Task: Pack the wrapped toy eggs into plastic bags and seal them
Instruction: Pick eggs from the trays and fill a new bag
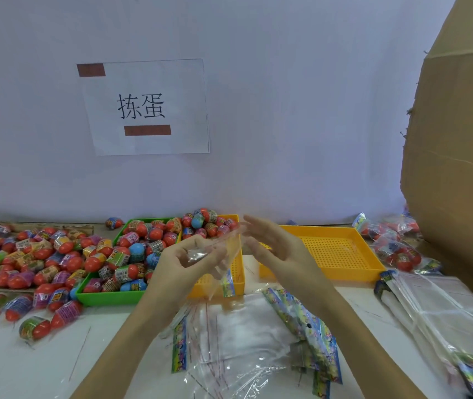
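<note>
Above the table (13,367), your left hand (185,262) pinches a clear plastic bag (223,254); your right hand (275,249) is open, fingers straight beside it. Wrapped toy eggs (57,254) fill the green tray (108,298) and spread leftward.

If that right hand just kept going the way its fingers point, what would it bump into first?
Probably the clear plastic bag that the left hand holds up: the right hand has straight fingers aimed up and left at its top edge. Beyond lie heaped toy eggs, though depth is unclear.
</note>
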### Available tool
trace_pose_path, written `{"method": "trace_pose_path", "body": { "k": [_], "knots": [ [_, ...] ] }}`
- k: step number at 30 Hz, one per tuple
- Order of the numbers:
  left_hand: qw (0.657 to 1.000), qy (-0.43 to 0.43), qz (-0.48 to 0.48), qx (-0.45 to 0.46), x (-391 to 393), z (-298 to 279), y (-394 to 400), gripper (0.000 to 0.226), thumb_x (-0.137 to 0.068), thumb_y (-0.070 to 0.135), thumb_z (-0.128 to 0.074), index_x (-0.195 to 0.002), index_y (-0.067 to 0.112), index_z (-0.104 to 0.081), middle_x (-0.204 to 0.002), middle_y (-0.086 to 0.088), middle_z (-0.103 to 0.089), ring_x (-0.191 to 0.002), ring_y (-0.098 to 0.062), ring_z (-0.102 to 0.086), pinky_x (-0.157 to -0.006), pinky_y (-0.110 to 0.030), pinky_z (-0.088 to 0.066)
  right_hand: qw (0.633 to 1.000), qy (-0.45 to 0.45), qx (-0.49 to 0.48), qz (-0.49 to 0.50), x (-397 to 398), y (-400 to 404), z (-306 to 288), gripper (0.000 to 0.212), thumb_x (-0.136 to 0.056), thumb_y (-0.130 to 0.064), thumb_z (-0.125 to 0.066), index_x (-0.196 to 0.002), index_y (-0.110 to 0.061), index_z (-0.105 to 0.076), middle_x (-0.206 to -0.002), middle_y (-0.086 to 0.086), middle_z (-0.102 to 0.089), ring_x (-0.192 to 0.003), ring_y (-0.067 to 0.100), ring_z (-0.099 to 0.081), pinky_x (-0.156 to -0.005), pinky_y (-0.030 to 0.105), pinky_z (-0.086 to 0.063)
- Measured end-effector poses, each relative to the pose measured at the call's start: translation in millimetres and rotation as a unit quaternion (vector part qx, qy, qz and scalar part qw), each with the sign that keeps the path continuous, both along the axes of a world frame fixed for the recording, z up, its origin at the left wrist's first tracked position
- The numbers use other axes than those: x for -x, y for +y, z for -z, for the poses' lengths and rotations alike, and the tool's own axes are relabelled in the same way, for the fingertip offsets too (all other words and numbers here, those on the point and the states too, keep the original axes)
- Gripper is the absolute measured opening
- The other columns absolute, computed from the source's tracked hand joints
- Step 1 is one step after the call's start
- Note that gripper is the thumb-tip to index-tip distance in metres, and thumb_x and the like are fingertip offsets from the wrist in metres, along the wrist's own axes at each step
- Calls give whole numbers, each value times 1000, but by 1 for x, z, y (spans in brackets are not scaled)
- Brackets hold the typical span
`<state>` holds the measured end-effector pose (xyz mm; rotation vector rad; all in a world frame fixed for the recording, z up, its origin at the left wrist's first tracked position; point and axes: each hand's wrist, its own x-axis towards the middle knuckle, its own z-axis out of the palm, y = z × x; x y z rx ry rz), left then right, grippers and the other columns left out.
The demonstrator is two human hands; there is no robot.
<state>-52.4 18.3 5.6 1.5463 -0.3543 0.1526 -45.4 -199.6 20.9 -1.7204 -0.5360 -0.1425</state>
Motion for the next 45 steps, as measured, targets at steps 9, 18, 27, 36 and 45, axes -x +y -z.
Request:
{"method": "trace_pose_path", "body": {
  "k": [9,18,27,36,45],
  "knots": [
    [995,41,23,89,4,-4,-8,34,-89,47,-74,-94,13,-77,-92,-18,-76,-77,-28,-73,-73,-30,-61,992,59,-107,14,2,2,4,14,-94,-19,-75,-101,-7,-78,-83,5,-76,-79,13,-71,-76,22,-55],
    [999,41,-8,-18,4,3,-12,17,-88,19,-80,-101,9,-81,-91,-14,-81,-75,-29,-78,-65,-26,-61,926,-292,154,182,3,10,9,24,-97,-18,-72,-120,-22,-71,-117,-7,-63,-113,12,-59,-93,25,-49],
    [998,55,27,-23,4,6,-13,13,-93,21,-76,-104,21,-84,-96,-12,-81,-82,-27,-78,-71,-25,-61,951,-191,202,134,5,16,15,33,-100,-32,-66,-133,-26,-66,-125,-10,-61,-119,6,-55,-100,22,-45],
    [997,60,41,-31,0,8,-10,39,-90,31,-80,-127,26,-71,-103,-10,-80,-86,-26,-76,-76,-30,-60,986,55,-24,154,0,10,13,2,-95,-20,-73,-96,-20,-74,-89,-10,-75,-83,-1,-68,-71,14,-51],
    [995,57,60,-58,-3,11,-7,44,-88,22,-80,-129,21,-66,-98,-12,-82,-90,-30,-80,-76,-28,-64,976,100,-50,189,1,0,4,14,-91,-22,-77,-102,-21,-68,-93,4,-72,-77,12,-67,-64,24,-56]
  ]
}}
